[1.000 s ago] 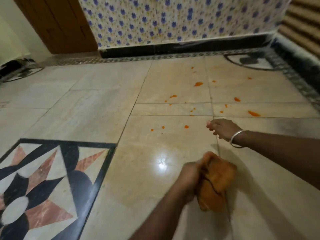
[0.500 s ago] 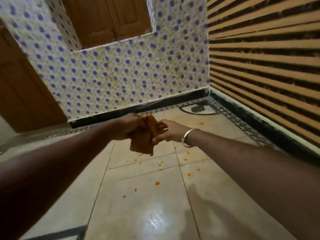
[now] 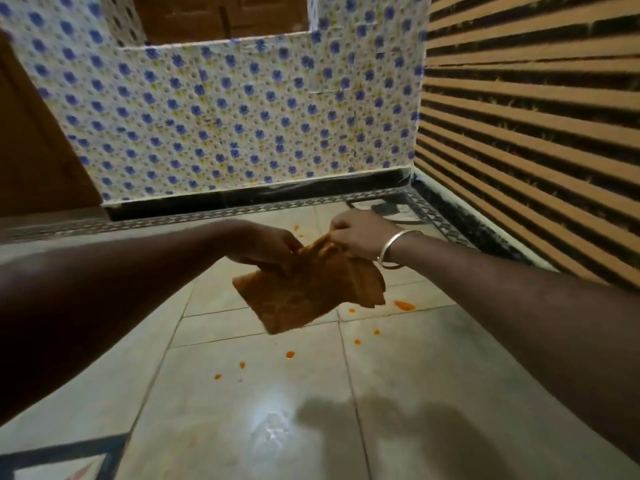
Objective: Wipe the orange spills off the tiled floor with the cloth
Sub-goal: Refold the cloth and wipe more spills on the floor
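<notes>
An orange-brown cloth (image 3: 304, 292) hangs in the air between both hands, spread partly open above the pale tiled floor (image 3: 398, 393). My left hand (image 3: 268, 245) pinches its upper left edge. My right hand (image 3: 360, 232), with a silver bangle on the wrist, grips the top right corner. Small orange spills dot the tiles below: a larger blob (image 3: 404, 305) to the right, a drop (image 3: 290, 355) nearer me, and tiny specks (image 3: 217, 376) on the left. More drops (image 3: 296, 228) show behind the cloth.
A blue-flowered tiled wall (image 3: 242, 126) with a black skirting (image 3: 259, 197) stands ahead. A striped brown wall (image 3: 536, 133) closes the right side. A wooden door (image 3: 38, 157) is at left. A dark inlaid floor pattern (image 3: 62, 455) lies at bottom left.
The cloth went from bunched on the floor in my left hand to lifted in the air. Both hands now hold it and have pulled it open. My view has tilted up.
</notes>
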`<state>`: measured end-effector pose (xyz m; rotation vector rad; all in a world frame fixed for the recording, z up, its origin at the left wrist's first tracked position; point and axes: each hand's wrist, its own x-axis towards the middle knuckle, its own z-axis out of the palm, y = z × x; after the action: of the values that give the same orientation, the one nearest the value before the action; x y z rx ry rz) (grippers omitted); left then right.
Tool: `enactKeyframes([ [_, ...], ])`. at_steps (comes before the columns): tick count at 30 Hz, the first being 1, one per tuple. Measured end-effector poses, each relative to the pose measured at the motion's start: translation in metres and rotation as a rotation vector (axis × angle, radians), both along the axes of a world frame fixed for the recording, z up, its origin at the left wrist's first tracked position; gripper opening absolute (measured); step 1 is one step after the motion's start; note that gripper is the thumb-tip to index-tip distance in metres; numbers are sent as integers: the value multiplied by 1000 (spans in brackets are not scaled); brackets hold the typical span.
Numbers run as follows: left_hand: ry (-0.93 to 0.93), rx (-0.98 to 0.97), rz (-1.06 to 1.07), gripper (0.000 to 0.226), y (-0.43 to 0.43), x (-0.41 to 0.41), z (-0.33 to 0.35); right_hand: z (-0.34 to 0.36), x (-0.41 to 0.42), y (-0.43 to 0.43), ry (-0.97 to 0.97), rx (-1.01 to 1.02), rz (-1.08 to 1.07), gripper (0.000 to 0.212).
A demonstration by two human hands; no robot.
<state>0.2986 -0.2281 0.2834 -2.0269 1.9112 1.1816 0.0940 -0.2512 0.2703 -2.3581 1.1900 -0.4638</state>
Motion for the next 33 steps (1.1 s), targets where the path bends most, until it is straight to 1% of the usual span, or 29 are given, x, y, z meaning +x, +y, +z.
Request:
enactKeyframes([
  [1, 89, 9, -16, 59, -2, -6, -8, 3, 0, 2, 52, 0, 33, 23],
  [2, 166, 18, -38, 66, -7, -12, -15, 7, -1, 4, 106, -15, 46, 22],
  [3, 241, 25, -80, 66, -14, -26, -22, 10, -7, 4, 169, -37, 32, 20],
  [6, 383, 35, -141, 52, -23, -51, -27, 15, -18, -7, 180, -54, -45, 15],
  [7, 444, 26, -151, 46, -30, -60, -28, 15, -26, -12, 168, -63, -116, 14],
  [8, 498, 21, -148, 41, -35, -66, -28, 12, -34, -18, 115, -64, -191, 16],
  [10, 600, 10, -162, 35, -50, -77, -29, -1, -54, -20, -69, -21, -415, 35],
  [11, 640, 3, -160, 35, -57, -81, -29, -9, -64, -17, -195, 81, -540, 49],
  [12, 676, -8, -154, 34, -62, -84, -31, -18, -74, -11, -317, 257, -647, 62],
  [13, 719, -11, -151, 34, -67, -85, -35, -30, -83, -2, -416, 478, -717, 73],
  [14, 756, -18, -143, 35, -72, -86, -38, -44, -91, 5, -506, 687, -739, 83],
  [15, 788, -16, -140, 38, -77, -87, -43, -58, -96, 12, -608, 859, -716, 90],
  [16, 809, -13, -131, 42, -80, -88, -46, -69, -98, 17, -717, 975, -662, 95],
  [17, 831, 2, -127, 45, -83, -87, -52, -80, -95, 17, -807, 1035, -618, 99],
  [20, 822, 54, -145, 41, -96, -84, -66, -92, -77, 7, -1018, 1031, -565, 94],
  [23, 777, 24, -46, 53, -109, -69, -82, -90, -45, -8, -1141, 961, -635, 69],
  [24, 747, -12, -7, 54, -113, -63, -87, -93, -38, -13, -1157, 908, -690, 68],
  [26, 655, -121, 66, 61, -120, -47, -98, -98, -23, -24, -1164, 786, -787, 87],
  [27, 618, -169, 97, 65, -123, -36, -106, -102, -13, -28, -1162, 757, -802, 91],
  [28, 592, -200, 125, 68, -125, -27, -113, -106, -5, -31, -1146, 756, -794, 88],
  [29, 574, -204, 156, 71, -126, -19, -120, -111, 2, -32, -1127, 773, -782, 80],
  [31, 577, -180, 202, 82, -126, -3, -132, -127, 16, -33, -1124, 842, -756, 66],
  [33, 661, -148, 231, 89, -121, 16, -136, -139, 30, -33, -1154, 934, -733, 68],
])
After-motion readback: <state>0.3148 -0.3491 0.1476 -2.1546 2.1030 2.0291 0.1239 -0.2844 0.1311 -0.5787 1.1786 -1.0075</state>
